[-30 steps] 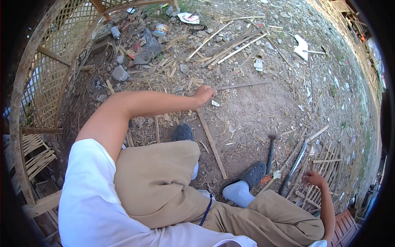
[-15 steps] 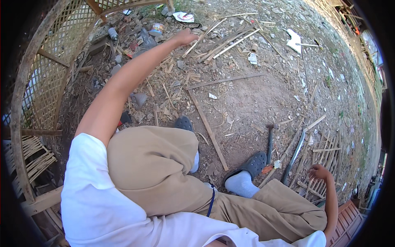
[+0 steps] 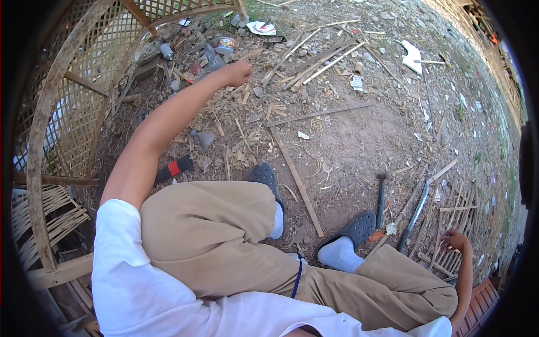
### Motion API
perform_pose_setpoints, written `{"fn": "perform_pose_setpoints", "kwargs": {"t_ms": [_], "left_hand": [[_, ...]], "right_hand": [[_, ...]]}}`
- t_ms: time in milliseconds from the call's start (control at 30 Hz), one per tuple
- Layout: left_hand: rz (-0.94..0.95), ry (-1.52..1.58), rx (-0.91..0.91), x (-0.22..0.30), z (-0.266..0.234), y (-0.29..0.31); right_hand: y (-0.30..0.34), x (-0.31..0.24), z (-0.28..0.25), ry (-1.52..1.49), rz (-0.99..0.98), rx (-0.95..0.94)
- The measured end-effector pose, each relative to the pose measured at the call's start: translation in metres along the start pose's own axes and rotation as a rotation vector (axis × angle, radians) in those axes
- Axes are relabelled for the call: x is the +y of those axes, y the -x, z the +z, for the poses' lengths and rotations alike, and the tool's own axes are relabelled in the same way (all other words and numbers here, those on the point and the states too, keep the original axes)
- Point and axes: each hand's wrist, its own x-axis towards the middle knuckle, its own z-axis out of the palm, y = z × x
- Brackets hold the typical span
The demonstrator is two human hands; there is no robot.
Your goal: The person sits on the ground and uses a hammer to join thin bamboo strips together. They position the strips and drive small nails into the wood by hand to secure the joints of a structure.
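My left hand (image 3: 240,73) reaches out over the littered ground, its fingers curled closed. Whether anything is inside them is hidden. Close beside it lie a short wood strip (image 3: 251,54) and a grey plastic scrap (image 3: 213,58). Farther right is a loose group of long wooden strips (image 3: 328,59). My right hand (image 3: 456,241) hangs at the right with fingers apart and nothing in it, nearest to a panel of thin wooden slats (image 3: 457,216). Left of those slats lie a long-bladed knife (image 3: 416,213) and a hammer (image 3: 382,196).
A curved wooden lattice frame (image 3: 42,132) stands at the left. Two flat wooden strips, one of them slanting (image 3: 296,181), lie before my clogs (image 3: 359,227). A black-and-red cylindrical thing (image 3: 178,167) shows beside my left knee. A small tub (image 3: 226,45) sits at the back.
My left hand has drawn back from the long strips toward the left and nearer to me. The whole view has shifted slightly. My right hand stays open in nearly the same place.
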Motion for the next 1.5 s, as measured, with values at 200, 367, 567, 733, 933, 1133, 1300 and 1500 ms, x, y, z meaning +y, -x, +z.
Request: {"fn": "perform_pose_setpoints", "kwargs": {"t_ms": [200,367,567,733,933,1133,1300,1500], "left_hand": [[0.325,0.202,-0.116,0.044,-0.034,-0.007],[0.371,0.146,-0.576,0.137,-0.025,0.009],[0.403,0.47,-1.069,0.209,0.025,0.072],[0.484,0.435,-1.085,0.228,0.021,0.057],[0.38,0.397,-0.662,0.181,0.049,-0.017],[0.269,0.271,-0.399,0.139,0.092,-0.058],[0.16,0.172,-0.479,0.129,0.137,-0.047],[0.193,0.236,-0.4,0.136,0.121,-0.034]], "right_hand": [[-0.01,-0.007,-0.015,-0.197,-0.069,0.057],[-0.017,-0.049,0.0,-0.027,-0.15,-0.003],[-0.027,-0.116,0.027,0.015,-0.281,-0.09],[-0.024,-0.2,0.061,0.199,-0.497,-0.141],[-0.013,-0.298,0.1,0.458,-0.661,-0.301],[-0.016,-0.335,0.105,0.562,-0.82,-0.201],[-0.014,-0.343,0.1,0.567,-0.821,-0.15],[-0.007,-0.342,0.102,0.603,-0.765,-0.161]]}}
